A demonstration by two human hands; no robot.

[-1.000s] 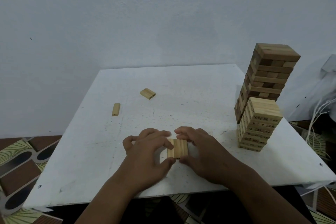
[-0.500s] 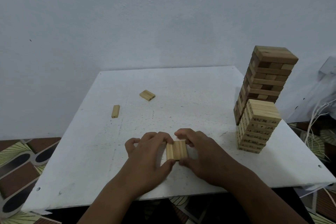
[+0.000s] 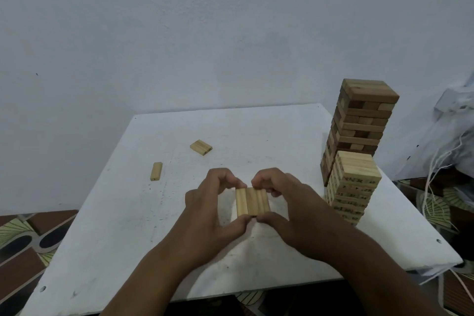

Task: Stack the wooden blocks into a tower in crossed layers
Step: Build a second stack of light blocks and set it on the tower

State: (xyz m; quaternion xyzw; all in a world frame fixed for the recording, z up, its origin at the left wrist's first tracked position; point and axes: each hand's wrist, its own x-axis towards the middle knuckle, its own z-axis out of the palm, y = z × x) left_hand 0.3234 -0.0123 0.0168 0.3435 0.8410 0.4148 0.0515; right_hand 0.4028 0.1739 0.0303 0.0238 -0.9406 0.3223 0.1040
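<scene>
Both hands pinch one flat row of pale wooden blocks [image 3: 252, 202], laid side by side, low over the near middle of the white square tabletop [image 3: 256, 136]; whether it is lifted or resting, I cannot tell. Your left hand [image 3: 213, 202] grips its left end, thumb on the near edge, fingers curled over the far edge. Your right hand [image 3: 289, 210] does the same on the right.

Risks as I judge them:
- The row holds together only by squeeze. Ease either hand and the middle blocks may drop out or splay.
- The short pale numbered stack [image 3: 352, 187] and the taller dark wooden tower [image 3: 359, 126] stand close on your right. A wide right elbow or wrist could knock them.
- A crooked first layer would carry upward.

Spare single block [image 3: 156, 171] and a small pair of blocks [image 3: 201, 147] lie far left.
</scene>
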